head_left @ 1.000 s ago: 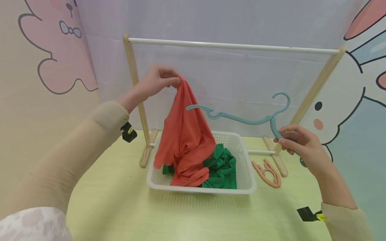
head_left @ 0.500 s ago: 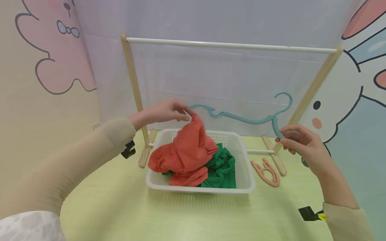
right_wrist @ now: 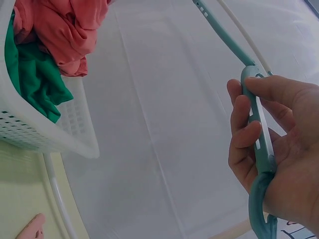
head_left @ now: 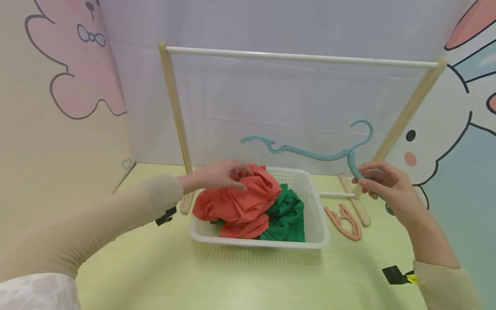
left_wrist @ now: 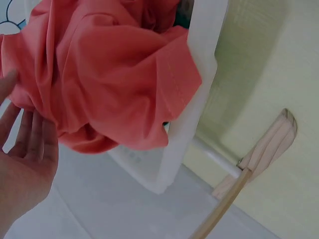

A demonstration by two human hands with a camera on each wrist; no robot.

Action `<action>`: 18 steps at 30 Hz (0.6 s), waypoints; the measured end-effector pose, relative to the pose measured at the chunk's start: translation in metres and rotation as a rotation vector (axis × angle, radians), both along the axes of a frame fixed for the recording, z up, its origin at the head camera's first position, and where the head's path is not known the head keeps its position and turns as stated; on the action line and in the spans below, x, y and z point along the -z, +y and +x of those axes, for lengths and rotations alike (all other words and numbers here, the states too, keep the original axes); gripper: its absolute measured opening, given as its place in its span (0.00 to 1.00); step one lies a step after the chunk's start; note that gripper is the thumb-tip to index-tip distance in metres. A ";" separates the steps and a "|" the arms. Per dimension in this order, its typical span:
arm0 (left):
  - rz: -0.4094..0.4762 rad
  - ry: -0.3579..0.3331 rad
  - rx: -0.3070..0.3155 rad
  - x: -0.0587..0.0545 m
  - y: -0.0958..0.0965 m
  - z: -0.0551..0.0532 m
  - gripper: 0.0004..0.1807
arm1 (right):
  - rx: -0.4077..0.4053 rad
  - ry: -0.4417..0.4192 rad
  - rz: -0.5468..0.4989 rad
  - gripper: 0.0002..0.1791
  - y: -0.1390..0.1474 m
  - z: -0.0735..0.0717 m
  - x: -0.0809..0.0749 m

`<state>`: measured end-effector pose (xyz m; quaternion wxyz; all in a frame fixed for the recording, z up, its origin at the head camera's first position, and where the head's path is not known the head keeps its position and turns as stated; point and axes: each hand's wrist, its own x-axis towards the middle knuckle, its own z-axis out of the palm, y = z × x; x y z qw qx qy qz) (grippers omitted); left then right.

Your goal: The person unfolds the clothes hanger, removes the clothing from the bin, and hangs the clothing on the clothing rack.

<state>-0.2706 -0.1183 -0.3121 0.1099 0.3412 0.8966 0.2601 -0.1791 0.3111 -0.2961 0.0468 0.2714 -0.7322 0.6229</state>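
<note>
A coral-red garment point(head_left: 240, 206) lies bunched in a white plastic basket point(head_left: 258, 244), beside a crumpled green cloth point(head_left: 288, 219). My left hand point(head_left: 222, 174) is over the garment's upper left part. In the left wrist view, its extended fingers point(left_wrist: 35, 137) touch the red fabric point(left_wrist: 109, 74), and the thumb stands apart. To the right of the basket, my right hand point(head_left: 391, 185) holds a light-blue folding clothes hanger point(head_left: 317, 156) by one arm, its hook upward and its other arm stretching left. In the right wrist view, fingers and thumb are curled round the hanger point(right_wrist: 261, 134).
Behind the basket stands a clothes rack with a white rod point(head_left: 302, 57) and wooden posts point(head_left: 176, 107). On the pale yellow-green table point(head_left: 248, 284), a folded orange hanger point(head_left: 345, 222) lies right of the basket. Cartoon-printed panels point(head_left: 445, 129) flank the table.
My left hand has come down from above the basket, lowering the red garment into a heap, and its fingers have loosened. The right hand and blue hanger have stayed almost still.
</note>
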 end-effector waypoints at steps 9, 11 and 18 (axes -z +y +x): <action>0.146 0.064 -0.051 -0.007 -0.002 0.000 0.10 | 0.034 0.007 0.040 0.16 0.000 0.001 0.002; 0.183 0.089 -0.073 -0.019 -0.007 -0.004 0.11 | 0.043 0.008 0.032 0.16 0.002 0.001 0.002; 0.294 0.122 -0.161 -0.068 -0.024 -0.020 0.12 | 0.068 0.001 0.011 0.16 0.008 0.004 0.001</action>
